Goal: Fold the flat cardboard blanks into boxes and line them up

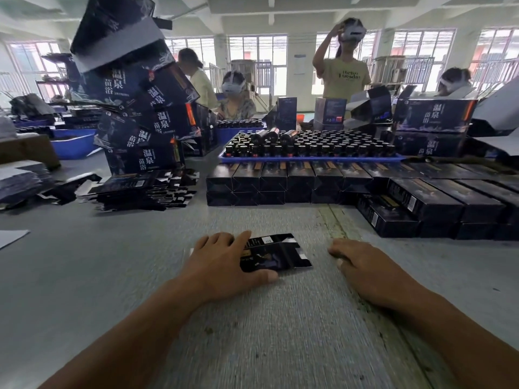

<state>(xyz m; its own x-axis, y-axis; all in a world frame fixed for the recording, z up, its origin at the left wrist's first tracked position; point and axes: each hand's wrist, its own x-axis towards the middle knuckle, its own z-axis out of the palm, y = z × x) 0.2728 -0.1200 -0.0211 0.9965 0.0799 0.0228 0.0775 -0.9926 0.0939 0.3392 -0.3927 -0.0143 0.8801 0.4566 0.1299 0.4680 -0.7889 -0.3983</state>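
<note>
A flat dark cardboard blank lies on the grey table in front of me. My left hand rests on its left part, fingers spread over the top edge and thumb along the near edge. My right hand lies on the table to the right of the blank, apart from it, holding nothing. A pile of flat blanks sits at the left. Folded dark boxes stand lined up in two layers across the middle, with more folded boxes at the right.
A blue tray of dark bottles stands behind the row of boxes. A leaning stack of larger printed cartons rises at the back left. Several people sit and stand across the table.
</note>
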